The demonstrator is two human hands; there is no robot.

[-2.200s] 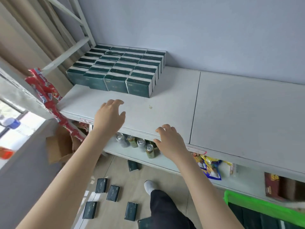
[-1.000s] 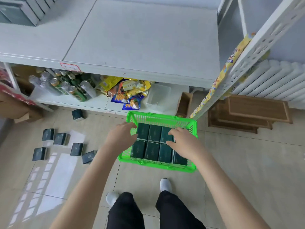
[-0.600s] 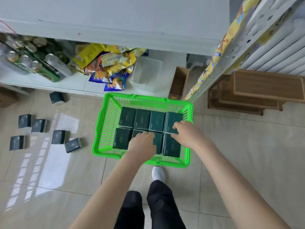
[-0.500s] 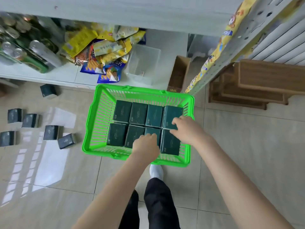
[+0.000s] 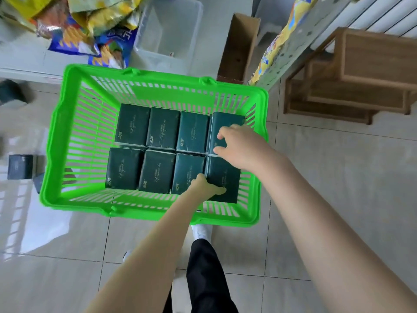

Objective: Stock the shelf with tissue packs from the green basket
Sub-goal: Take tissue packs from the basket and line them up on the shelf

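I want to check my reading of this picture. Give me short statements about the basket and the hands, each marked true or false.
1. The green basket stands on the floor tiles. True.
2. Its top layer shows eight tissue packs, two rows of four. True.
3. The right hand rests on the basket's rim. False: it holds the far-right tissue pack.
4. The left hand hangs outside the basket. False: it grips the near-right tissue pack.
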